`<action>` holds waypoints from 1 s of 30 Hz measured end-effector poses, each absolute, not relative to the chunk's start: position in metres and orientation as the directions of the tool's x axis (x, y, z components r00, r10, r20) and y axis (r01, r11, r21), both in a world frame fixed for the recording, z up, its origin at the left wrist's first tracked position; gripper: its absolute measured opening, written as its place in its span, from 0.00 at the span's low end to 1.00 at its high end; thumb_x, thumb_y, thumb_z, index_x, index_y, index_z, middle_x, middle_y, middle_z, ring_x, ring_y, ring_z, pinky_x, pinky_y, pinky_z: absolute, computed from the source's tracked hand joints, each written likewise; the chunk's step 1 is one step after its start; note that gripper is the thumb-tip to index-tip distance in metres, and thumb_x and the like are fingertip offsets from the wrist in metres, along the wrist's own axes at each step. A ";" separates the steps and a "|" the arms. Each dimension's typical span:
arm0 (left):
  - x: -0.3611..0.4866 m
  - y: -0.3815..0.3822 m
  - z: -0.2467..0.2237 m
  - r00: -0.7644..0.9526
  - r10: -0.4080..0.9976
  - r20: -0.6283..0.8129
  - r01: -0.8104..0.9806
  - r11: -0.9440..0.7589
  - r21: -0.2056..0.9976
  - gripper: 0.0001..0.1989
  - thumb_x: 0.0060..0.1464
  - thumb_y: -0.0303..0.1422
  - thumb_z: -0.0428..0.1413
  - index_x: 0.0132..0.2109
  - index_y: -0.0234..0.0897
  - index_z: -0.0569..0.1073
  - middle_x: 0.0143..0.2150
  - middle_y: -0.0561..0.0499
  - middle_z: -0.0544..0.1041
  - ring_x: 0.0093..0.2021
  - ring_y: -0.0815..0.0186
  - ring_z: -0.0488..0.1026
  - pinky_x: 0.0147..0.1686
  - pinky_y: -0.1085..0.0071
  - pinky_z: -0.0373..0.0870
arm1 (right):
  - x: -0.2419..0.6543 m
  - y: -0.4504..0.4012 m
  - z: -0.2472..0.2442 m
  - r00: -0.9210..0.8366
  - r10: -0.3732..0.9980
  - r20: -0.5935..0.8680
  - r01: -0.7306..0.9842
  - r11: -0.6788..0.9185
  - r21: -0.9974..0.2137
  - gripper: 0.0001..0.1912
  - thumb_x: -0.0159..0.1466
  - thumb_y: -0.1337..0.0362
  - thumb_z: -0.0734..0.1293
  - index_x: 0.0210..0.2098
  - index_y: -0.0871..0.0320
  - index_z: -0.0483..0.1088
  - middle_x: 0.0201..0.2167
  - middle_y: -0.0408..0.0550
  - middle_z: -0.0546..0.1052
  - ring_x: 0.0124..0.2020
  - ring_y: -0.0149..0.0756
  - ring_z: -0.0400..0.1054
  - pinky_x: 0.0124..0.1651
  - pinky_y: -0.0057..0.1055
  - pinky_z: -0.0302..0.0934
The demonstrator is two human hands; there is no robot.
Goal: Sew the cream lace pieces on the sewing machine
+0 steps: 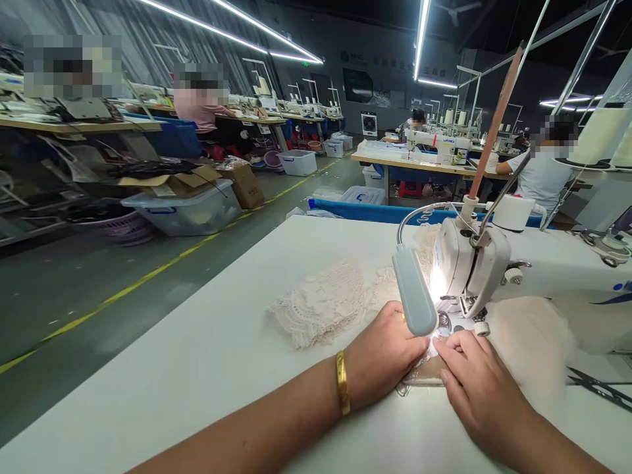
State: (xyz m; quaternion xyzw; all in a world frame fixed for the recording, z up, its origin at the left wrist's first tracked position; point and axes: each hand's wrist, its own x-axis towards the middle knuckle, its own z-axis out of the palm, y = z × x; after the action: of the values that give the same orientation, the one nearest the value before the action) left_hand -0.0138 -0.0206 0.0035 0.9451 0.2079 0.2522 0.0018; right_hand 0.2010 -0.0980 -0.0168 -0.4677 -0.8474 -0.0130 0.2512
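Note:
A white sewing machine (461, 263) stands in front of me, its needle area brightly lit. Just left of the needle, my left hand (382, 355), with a gold bangle at the wrist, is closed on a pale piece of lace fabric (425, 370). The grey lamp head (415, 293) covers part of its fingers. My right hand (481, 378) pinches the same fabric from the other side, close to the presser foot. Sheer cream fabric (530, 339) lies bunched right of the needle. A stack of cream lace pieces (323, 299) rests to the left.
Black scissors (600, 388) lie at the right on the white table (237, 342). Thread cones (600, 135) stand above the machine. A blue fabric trough (355, 209) runs behind the table. Plastic bins (190, 210) and cartons line the aisle; several people sit at other machines.

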 end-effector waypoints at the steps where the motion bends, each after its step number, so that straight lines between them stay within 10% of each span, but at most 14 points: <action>1: -0.014 -0.021 0.004 0.790 0.387 0.475 0.381 -0.918 0.113 0.11 0.67 0.24 0.51 0.39 0.39 0.76 0.37 0.49 0.79 0.41 0.60 0.75 0.48 0.61 0.68 | 0.202 -0.098 -0.016 -0.433 0.788 0.438 0.800 0.560 -0.217 0.20 0.71 0.73 0.57 0.60 0.57 0.66 0.42 0.54 0.76 0.38 0.45 0.69 0.41 0.44 0.70; 30: -0.014 -0.023 0.002 0.784 0.387 0.485 0.382 -0.917 0.115 0.15 0.72 0.24 0.46 0.42 0.37 0.76 0.41 0.48 0.83 0.44 0.58 0.78 0.52 0.55 0.68 | 0.201 -0.094 -0.010 -0.418 0.821 0.389 0.831 0.518 -0.201 0.12 0.71 0.73 0.56 0.39 0.56 0.69 0.36 0.52 0.74 0.32 0.42 0.65 0.37 0.41 0.69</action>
State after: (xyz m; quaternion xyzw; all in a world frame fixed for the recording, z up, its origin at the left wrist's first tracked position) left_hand -0.0142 -0.0232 0.0021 0.9445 0.2035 0.2578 0.0051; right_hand 0.2014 -0.0939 -0.0102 -0.4906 -0.8419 -0.0113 0.2243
